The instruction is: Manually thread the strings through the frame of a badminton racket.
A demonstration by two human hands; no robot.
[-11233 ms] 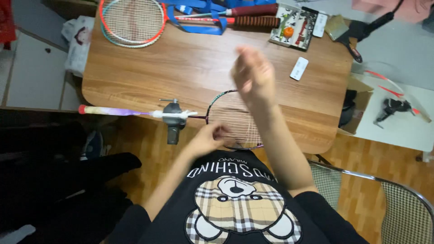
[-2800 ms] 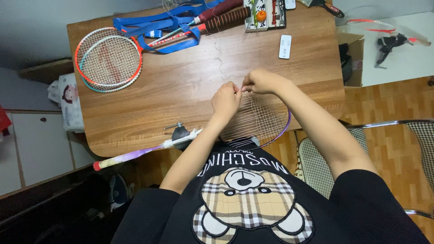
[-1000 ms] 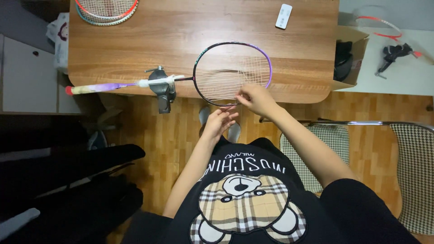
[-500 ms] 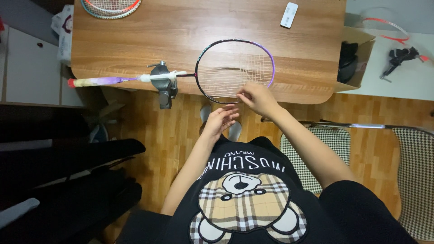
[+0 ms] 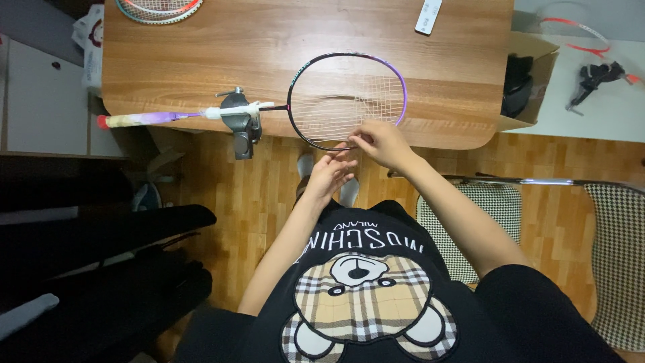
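Observation:
A badminton racket with a black and purple frame (image 5: 396, 81) lies across the wooden table (image 5: 222, 60), its shaft held in a grey clamp (image 5: 240, 119) at the table's near edge. The strings look partly loose. My right hand (image 5: 377, 142) pinches a thin white string at the near rim of the racket head. My left hand (image 5: 329, 176) hovers just below that rim, fingers curled around the same string.
A second racket with an orange frame (image 5: 158, 8) lies at the table's far left. A white remote-like bar (image 5: 428, 15) sits at the far right. A cardboard box (image 5: 527, 81) stands right of the table. Checked chairs (image 5: 618, 255) are on my right.
Over the last second the view drew slightly closer and both hands stayed at the near rim of the racket head. Earlier, they worked over the strings on the table.

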